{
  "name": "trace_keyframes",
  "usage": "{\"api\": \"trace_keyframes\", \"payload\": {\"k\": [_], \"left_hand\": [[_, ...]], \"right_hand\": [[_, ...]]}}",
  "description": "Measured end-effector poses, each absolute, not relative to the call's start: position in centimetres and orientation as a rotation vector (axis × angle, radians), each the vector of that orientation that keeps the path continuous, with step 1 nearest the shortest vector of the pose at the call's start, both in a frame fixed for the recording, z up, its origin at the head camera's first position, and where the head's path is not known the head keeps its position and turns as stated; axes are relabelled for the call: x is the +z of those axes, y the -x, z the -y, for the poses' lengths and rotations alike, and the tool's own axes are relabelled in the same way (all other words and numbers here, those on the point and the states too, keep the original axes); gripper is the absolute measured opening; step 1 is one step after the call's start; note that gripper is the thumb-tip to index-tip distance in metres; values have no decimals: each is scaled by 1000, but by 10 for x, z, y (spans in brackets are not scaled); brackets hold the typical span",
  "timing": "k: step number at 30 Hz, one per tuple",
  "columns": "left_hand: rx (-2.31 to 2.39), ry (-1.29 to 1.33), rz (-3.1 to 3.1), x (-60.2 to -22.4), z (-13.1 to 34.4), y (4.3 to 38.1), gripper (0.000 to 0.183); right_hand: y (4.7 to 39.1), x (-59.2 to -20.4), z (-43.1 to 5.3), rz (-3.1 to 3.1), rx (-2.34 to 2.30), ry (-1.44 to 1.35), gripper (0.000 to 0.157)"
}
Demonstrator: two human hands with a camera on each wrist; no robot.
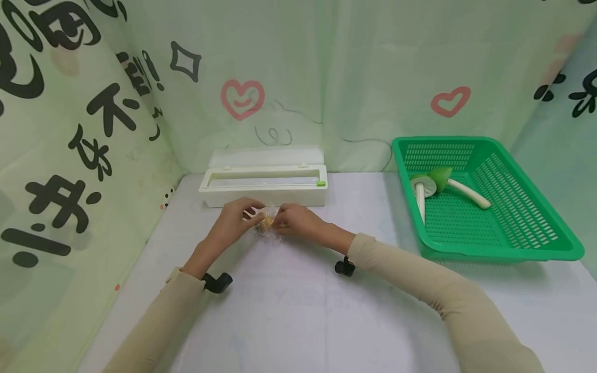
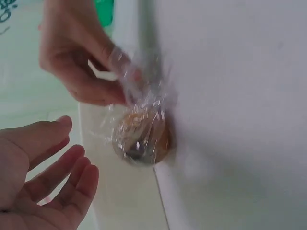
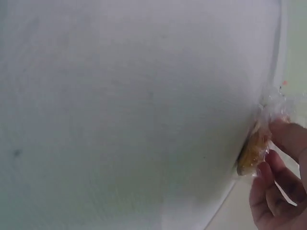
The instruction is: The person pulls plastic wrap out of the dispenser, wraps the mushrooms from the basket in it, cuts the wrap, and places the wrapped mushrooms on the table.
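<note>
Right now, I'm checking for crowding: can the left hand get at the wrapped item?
Likely yes: nothing visible blocks the left hand from the wrapped item, though the right hand pinches its film.

A small, rounded yellow-brown item (image 2: 142, 139) is wrapped in clear plastic film (image 2: 151, 93); it has a darker, greyish patch on one side, and what it is cannot be told through the wrap. The film is crinkled and glinting, close over the rounded body and bunched into a loose tuft on its right side, where the right grip (image 1: 298, 221) pinches it. Ragged film also shows on the near and far sides. The left grip (image 1: 237, 220), its fingers relaxed, is just left of the bundle. Whether the bundle touches the desk (image 1: 280, 305) is unclear.
</note>
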State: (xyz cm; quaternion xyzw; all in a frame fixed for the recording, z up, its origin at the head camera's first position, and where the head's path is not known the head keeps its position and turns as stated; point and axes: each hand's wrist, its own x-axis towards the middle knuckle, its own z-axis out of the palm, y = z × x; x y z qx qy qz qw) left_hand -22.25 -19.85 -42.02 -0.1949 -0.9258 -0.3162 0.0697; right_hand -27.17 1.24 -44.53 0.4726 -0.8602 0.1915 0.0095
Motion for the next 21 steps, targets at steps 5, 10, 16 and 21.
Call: {"api": "trace_keyframes", "payload": {"k": [5,10,16,21], "left_hand": [[-899,620,2835,-422,195,249,35],[-817,641,2903,-423,188,262,12],[-808,575,2839,-417,189,249,4],[-809,601,2842,-426,188,227,5]], "right_hand": [[268,-451,-10,2640,527,-1384,10],[267,-452,-6,2583,529,-1374,7],[271,-448,-4,2656,619,-1369,10],[276,-446,-9,2747,840,-1322,8]]}}
